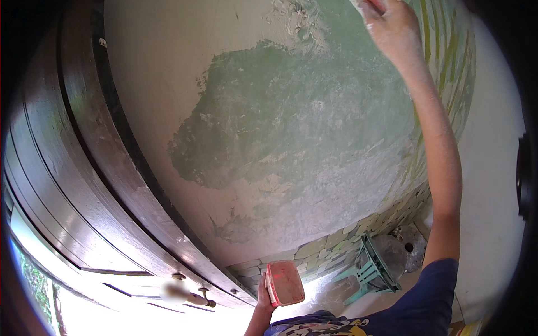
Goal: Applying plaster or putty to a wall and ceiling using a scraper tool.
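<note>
Red-rimmed rectangular tub [287, 283], mouth up, long axis toward wall [314, 117], is clasped by left hand [264, 293]; grip of right hand [394, 27] cannot be told.

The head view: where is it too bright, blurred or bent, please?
Head view: glare whitens the lower left, below the brown door; a patch at its handle is blurred; the door's lines bow; the red-rimmed tub in the left hand looks fairly clear.

I see a red-rimmed rectangular tub [287, 284], mouth facing me, low centre; wall [302, 120] behind is green, patchily smeared off-white.
</note>
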